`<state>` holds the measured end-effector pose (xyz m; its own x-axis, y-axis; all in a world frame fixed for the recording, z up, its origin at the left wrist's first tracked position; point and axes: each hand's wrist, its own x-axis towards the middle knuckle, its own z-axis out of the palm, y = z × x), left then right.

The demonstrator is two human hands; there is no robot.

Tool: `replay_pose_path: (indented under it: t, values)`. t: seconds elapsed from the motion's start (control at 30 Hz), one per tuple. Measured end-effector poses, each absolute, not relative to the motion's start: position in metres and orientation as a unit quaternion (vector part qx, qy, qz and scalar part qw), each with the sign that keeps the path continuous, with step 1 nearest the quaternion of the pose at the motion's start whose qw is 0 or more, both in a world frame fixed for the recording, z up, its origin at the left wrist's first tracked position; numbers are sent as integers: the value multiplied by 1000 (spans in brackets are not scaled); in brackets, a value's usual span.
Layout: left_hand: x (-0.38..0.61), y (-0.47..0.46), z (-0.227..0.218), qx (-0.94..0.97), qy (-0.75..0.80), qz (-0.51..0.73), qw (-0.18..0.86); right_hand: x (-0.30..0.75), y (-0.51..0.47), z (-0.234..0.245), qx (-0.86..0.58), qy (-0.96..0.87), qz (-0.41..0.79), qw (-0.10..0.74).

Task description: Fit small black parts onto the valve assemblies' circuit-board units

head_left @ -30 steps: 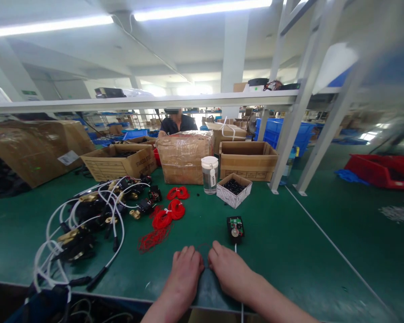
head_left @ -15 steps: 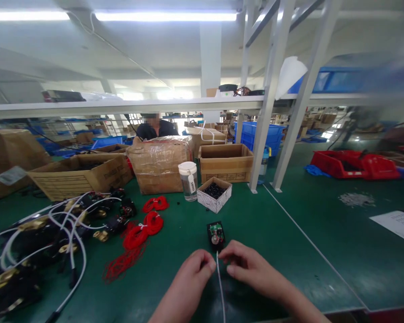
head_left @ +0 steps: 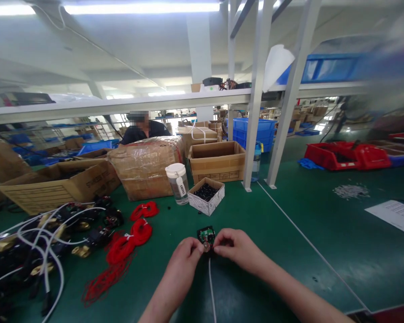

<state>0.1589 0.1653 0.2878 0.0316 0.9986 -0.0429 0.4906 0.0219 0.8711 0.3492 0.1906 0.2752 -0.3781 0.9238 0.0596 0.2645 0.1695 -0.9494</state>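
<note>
A small black module with an exposed green circuit board (head_left: 206, 233) sits on the green worktop (head_left: 275, 273), its white cable (head_left: 211, 287) trailing toward the person. The left hand (head_left: 182, 260) and right hand (head_left: 241, 251) flank it, thumb and fingertips close together; whether either pinches anything, I cannot tell. Red wire bundles (head_left: 121, 250) lie to the left.

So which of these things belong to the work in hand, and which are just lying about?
Seemingly in the work:
left hand and right hand, fingertips at the circuit-board module
circuit-board module
white cable at its near side
possibly red wire bundles

Probably just lying about:
lidded clear jar
taped carton
printed sheet
blue bottle
</note>
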Motion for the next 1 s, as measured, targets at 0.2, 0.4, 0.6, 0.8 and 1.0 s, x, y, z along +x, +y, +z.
replay_pose_path:
  t: [0.2, 0.4, 0.6, 0.8, 1.0]
  values:
    - [155, 183, 283, 618, 626, 349, 323, 340, 208, 274, -456, -692, 422, 368]
    - [154, 189, 282, 638, 630, 326, 301, 338, 213, 269, -475, -705, 363, 381]
    - [152, 188, 292, 651, 638, 298, 283, 332, 210, 269, -490, -695, 366, 378]
    - [150, 180, 300, 674, 630, 266, 280, 330, 205, 270, -488, -685, 392, 373]
    - [148, 191, 291, 670, 643, 260, 264, 331, 207, 267, -488, -695, 362, 385]
